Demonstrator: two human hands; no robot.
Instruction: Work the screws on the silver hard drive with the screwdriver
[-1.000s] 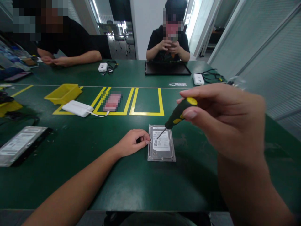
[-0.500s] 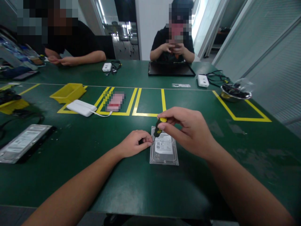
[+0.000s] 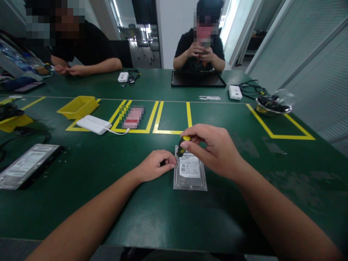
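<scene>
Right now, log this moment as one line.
Left hand: at left edge of hard drive | right hand: holding screwdriver, tip near same edge | drive: label up, on table

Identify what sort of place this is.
Likely an electronics work area in an office-like room: a screwdriver over a hard drive, yellow outlines on the green table, and translucent partitions at right.

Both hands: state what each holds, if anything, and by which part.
The right hand holds the screwdriver by the top of its handle. The left hand is at the left edge of the hard drive; whether it grips it cannot be told.
</scene>
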